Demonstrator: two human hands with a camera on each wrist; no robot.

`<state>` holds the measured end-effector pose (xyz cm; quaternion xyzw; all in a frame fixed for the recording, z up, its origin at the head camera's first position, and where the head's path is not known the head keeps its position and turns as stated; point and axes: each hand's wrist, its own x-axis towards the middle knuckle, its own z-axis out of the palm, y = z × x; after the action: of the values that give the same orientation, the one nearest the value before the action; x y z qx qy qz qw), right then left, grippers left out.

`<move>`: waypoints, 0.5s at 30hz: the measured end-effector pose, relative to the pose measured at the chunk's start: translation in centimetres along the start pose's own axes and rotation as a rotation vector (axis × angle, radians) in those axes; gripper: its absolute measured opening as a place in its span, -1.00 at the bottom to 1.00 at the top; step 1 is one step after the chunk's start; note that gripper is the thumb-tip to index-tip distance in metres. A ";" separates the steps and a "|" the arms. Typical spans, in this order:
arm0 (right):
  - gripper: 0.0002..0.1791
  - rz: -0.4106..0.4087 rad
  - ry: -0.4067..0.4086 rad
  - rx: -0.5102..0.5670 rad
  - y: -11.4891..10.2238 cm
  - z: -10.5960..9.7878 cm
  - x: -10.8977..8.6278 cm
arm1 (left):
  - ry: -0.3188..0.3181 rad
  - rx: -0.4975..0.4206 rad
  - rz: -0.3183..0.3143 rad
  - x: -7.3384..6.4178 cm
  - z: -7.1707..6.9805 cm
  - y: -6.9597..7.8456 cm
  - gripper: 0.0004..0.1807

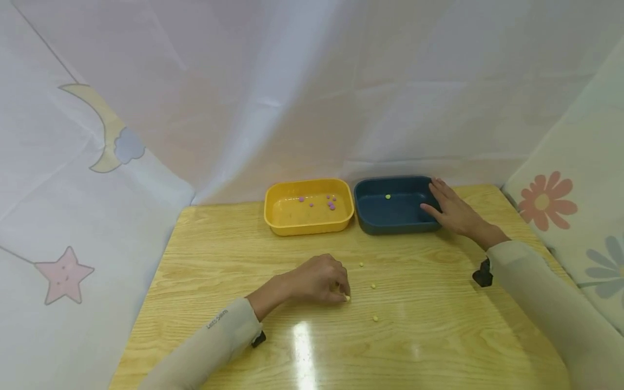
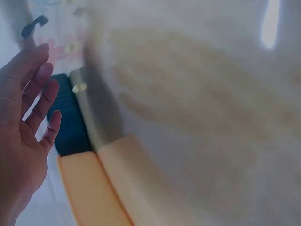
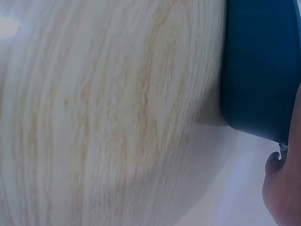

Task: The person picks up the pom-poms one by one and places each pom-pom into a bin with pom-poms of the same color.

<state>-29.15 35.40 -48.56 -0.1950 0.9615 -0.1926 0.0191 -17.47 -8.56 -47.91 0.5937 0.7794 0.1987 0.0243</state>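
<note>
My left hand [image 1: 319, 279] is low over the wooden table, thumb and fingertips closed on a small yellow piece [image 1: 348, 298]. In the left wrist view, the left hand [image 2: 28, 103] appears with bent fingers in front of the dark blue tray [image 2: 73, 122]. My right hand [image 1: 453, 211] rests on the right rim of the dark blue tray [image 1: 400, 226], fingers extended and thumb over the inside. One yellow-green piece [image 1: 388, 196] lies in that tray. Several small purple pieces [image 1: 331, 206] lie in the yellow tray [image 1: 307, 230] beside it.
Three loose yellow pieces, one near the trays [image 1: 361, 264], a middle piece [image 1: 373, 285] and a nearer piece [image 1: 375, 319], lie right of my left hand. Both trays stand at the back of the table [image 1: 219, 244], close to a white curtain [image 1: 312, 108].
</note>
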 end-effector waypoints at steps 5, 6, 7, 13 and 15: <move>-0.03 0.008 0.000 -0.004 0.0 0.1 -0.1 | 0.070 -0.052 -0.032 1.0 -1.6 -1.0 -0.95; -0.03 0.006 0.003 -0.004 0.0 0.1 -0.1 | 0.086 -0.077 -0.041 1.2 -2.0 -1.3 -0.95; -0.03 0.004 0.006 -0.003 0.0 0.1 -0.1 | 0.099 -0.113 -0.054 1.4 -2.3 -1.6 -0.95; -0.04 -0.006 0.019 -0.002 -0.1 0.1 -0.1 | 0.174 -0.274 -0.129 2.7 -3.8 -3.2 -0.94; -0.04 -0.010 0.019 0.000 0.0 0.1 0.0 | 0.204 -0.266 -0.140 3.3 -4.1 -3.8 -0.94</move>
<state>-29.08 35.35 -48.63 -0.1981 0.9606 -0.1946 0.0090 -23.00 -7.48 -44.73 0.5062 0.7841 0.3572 0.0373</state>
